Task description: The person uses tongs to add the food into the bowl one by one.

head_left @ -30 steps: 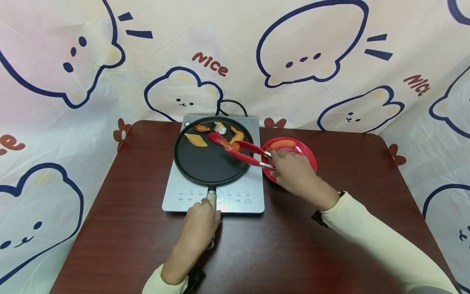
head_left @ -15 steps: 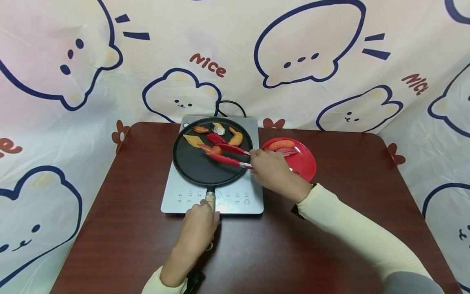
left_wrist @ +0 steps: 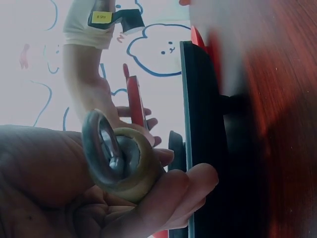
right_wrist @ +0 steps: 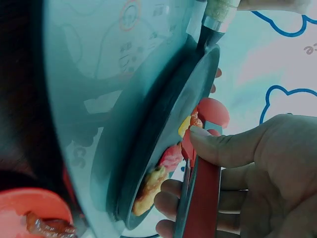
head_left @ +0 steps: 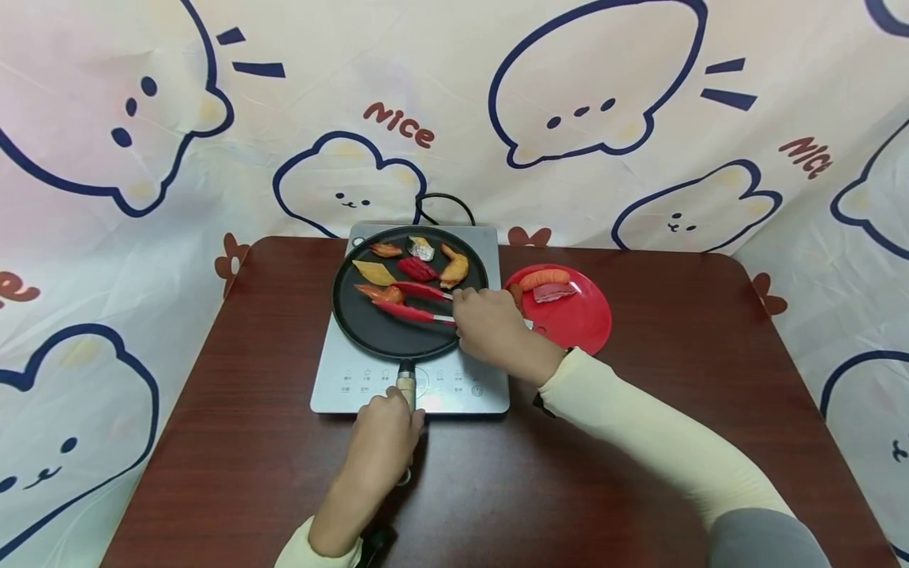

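In the head view my left hand (head_left: 383, 434) grips the wooden handle (head_left: 406, 383) of a flat black frying pan (head_left: 398, 338). The left wrist view shows its fingers curled around the handle's ring end (left_wrist: 101, 148). My right hand (head_left: 497, 327) holds red-tipped tongs (head_left: 422, 290) low over the pan. An orange-brown food piece (head_left: 382, 294) lies at the tongs' tips, at the pan's left side; whether they still pinch it I cannot tell. Behind it are a yellow slice (head_left: 374, 273), a dark red piece (head_left: 417, 269), a chicken wing (head_left: 454, 268) and further small pieces.
The pan sits on a silver induction cooktop (head_left: 327, 392), whose black cord (head_left: 454, 197) runs behind it. Right of it stands a red plate (head_left: 589, 315) with a sausage (head_left: 544, 278), a meat slice (head_left: 554, 293) and a partly hidden brown piece. A cartoon-printed cloth (head_left: 454, 95) hangs behind the table.
My right hand has moved left over the pan with the tongs, carrying the orange-brown piece from beside the dark red one to the pan's left side. The left hand stays on the handle.
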The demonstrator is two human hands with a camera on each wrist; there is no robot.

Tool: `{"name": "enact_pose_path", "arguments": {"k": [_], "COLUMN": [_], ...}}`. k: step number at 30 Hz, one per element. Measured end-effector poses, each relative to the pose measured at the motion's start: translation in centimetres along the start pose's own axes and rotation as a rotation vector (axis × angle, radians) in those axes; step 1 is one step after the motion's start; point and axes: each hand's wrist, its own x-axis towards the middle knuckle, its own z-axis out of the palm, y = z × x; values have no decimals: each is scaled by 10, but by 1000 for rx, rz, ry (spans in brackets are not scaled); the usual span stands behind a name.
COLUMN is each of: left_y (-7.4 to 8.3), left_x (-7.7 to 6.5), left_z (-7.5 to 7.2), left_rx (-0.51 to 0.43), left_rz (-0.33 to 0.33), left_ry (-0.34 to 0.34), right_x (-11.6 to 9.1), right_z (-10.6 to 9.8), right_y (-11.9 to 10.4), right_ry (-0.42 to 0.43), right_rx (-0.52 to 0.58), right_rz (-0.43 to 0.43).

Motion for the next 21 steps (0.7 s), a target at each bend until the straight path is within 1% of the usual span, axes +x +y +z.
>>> {"name": "enact_pose_path", "arguments": {"k": [8, 16, 21], "left_y": [0, -1, -1], "left_x": [0, 0, 0], "left_z": [0, 0, 0], "left_rx": [-5, -10, -16], "left_rz": [-4, 17, 14], "left_ry": [-10, 9, 11], "right_x": [10, 19, 23], "right_z": [-5, -7, -9], "right_y": [-14, -21, -25], "right_ry": [-34, -54, -102], "right_rx": [-21, -56, -50], "right_rz": [-32, -43, -45]}}
